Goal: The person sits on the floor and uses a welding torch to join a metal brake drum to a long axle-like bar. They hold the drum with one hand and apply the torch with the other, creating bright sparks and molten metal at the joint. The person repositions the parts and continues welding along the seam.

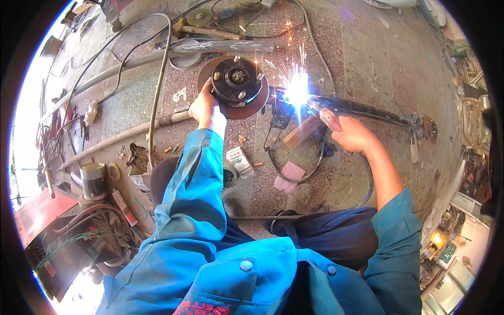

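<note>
My left hand (pixel 203 107) grips the near left edge of a rusty brake disc (pixel 245 111), which carries a black wheel hub (pixel 237 77) with several studs. Closed around the handle of a welding electrode holder (pixel 330 119) is my right hand (pixel 353 135). A blinding welding arc (pixel 297 90) burns at the holder's front, throwing sparks upward. Its glare hides the electrode tip and the joint. Right of the glare, a black axle beam (pixel 362 108) runs to a smaller hub (pixel 429 127). A wooden block (pixel 303 132) lies below the arc.
Behind the disc lie a metal pipe (pixel 223 46), a hammer (pixel 210 32) and a grinding disc (pixel 199 17). A long pole (pixel 126 134) and hoses cross the left floor. A cigarette pack (pixel 240 161), pink paper (pixel 289 176) and a paint can (pixel 93 181) are near my legs.
</note>
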{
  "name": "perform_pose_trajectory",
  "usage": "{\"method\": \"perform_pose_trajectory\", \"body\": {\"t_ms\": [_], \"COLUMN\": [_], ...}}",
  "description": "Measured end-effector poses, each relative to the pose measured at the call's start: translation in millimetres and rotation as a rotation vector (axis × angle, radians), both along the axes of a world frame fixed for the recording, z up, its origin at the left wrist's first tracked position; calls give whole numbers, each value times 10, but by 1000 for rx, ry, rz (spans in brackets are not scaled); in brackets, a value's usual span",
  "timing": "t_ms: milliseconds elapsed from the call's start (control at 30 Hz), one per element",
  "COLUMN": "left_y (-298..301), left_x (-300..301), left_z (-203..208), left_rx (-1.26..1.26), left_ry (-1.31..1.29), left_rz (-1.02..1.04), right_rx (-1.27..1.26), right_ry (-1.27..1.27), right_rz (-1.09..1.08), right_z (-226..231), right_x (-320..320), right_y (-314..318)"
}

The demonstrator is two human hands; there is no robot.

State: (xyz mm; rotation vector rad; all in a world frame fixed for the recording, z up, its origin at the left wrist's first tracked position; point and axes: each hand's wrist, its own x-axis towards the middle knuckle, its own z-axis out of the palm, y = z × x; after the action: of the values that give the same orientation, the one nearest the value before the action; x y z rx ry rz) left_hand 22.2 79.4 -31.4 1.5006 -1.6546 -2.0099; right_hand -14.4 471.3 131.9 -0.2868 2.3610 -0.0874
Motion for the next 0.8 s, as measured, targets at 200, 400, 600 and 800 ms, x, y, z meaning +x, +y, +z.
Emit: {"method": "perform_pose_trajectory", "body": {"t_ms": [200, 400, 600, 800], "left_y": [-54, -32, 28, -32], "left_x": [2, -27, -35, -28], "left_z": [-180, -149, -84, -210], "left_rx": [293, 325, 436, 415], "left_ry": [314, 255, 343, 375], "left_rz": [382, 473, 490, 456], "right_rx": [-13, -33, -31, -47], "right_ry": [-4, -8, -14, 18], "right_rz": [-19, -10, -37, -6], "right_z": [-26, 10, 29, -66], "right_x": [-3, -15, -2, -13], "right_y": [-16, -30, -27, 41]}}
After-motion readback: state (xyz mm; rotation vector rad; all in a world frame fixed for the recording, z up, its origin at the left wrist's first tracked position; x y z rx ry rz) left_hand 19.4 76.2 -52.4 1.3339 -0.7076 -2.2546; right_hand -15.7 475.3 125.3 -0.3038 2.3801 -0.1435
